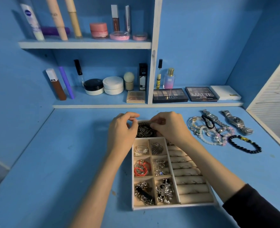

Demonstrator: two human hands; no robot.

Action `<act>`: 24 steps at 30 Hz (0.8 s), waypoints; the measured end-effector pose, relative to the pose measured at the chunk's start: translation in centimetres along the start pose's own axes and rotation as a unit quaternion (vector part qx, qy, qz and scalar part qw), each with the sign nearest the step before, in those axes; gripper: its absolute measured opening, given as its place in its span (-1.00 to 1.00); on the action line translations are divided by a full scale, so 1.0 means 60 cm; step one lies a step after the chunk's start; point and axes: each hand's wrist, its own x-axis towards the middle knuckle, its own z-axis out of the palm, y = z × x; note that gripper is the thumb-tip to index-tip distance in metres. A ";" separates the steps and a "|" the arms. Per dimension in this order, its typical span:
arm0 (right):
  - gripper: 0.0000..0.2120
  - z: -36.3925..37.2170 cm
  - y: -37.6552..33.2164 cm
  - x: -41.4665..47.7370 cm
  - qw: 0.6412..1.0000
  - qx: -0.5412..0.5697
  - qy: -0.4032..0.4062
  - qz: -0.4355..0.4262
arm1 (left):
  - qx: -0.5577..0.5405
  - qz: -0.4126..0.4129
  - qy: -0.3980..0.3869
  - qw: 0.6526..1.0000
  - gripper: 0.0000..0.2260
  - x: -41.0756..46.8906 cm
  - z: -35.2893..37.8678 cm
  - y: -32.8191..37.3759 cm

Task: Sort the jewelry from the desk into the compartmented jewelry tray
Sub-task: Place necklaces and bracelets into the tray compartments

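— Where are your hands?

— Both at the far end of the tray (172, 206), over its long top compartment. My left hand (122, 129) is at the left corner, thumb and forefinger curled toward each other with a small gap between them; I can't tell that anything is in them. My right hand (169, 125) is bent over the right part of the compartment, fingertips pinched together close above the dark chain (145, 130) that lies coiled there. Whether they grip a piece of it I cannot tell; the fingers hide that spot.

— What's already in the tray?

— A pale beaded piece (141, 150) top left of the small squares, a round metal pendant (157, 148) beside it. Below those, a red bracelet (141, 168) and a clear sparkly tangle (160, 167). In the nearest row, a heavy chain with a black part (143, 191) and a silver cluster (164, 190). The ring rolls (188, 180) run down the right side; my right forearm crosses over their upper end.

— And what's on the desk?

— To the right of the tray, well apart from it, on the desk (53, 162): two metal watches (236, 122), a black hair tie (208, 122), a heap of pale and pink bead bracelets (210, 134), and a black bead bracelet (245, 144) nearest me.
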 end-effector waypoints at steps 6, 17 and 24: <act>-0.93 -0.069 0.039 -0.033 0.996 -0.045 0.076 -0.016 | 0.026 0.056 -0.068 0.996 -0.84 -0.011 0.016 0.045; -0.75 -0.114 0.141 -0.118 0.960 -0.257 0.098 0.055 | 0.022 0.130 -0.136 0.982 -0.86 -0.048 0.103 0.127; -0.92 -0.109 0.152 -0.117 0.945 -0.285 0.160 -0.023 | 0.023 0.135 -0.155 0.978 -0.86 -0.059 0.114 0.137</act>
